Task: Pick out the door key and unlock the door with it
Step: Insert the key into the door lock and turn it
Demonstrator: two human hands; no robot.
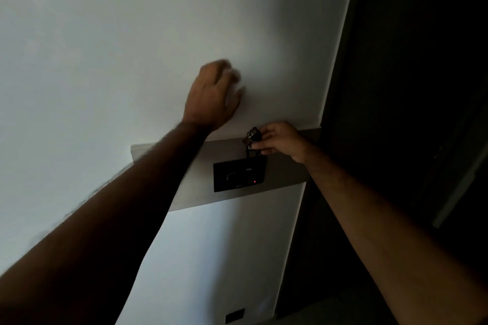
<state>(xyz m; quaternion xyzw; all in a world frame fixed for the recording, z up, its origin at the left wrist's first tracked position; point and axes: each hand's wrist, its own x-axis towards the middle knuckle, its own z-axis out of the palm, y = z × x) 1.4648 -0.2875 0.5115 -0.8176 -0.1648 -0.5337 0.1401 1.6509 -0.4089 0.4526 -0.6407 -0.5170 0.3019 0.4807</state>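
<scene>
From the head camera, the left hand [212, 93] lies against the plain white wall [105, 47], fingers blurred; whether they are spread or curled cannot be told. The right hand [277, 140] pinches a small dark bunch of metal keys on a ring [252, 137], held at the upper edge of a grey wall panel [285, 174]. Just below the keys sits a black rectangular switch plate with a red light [239, 175]. A dark doorway [409, 87] fills the right side.
</scene>
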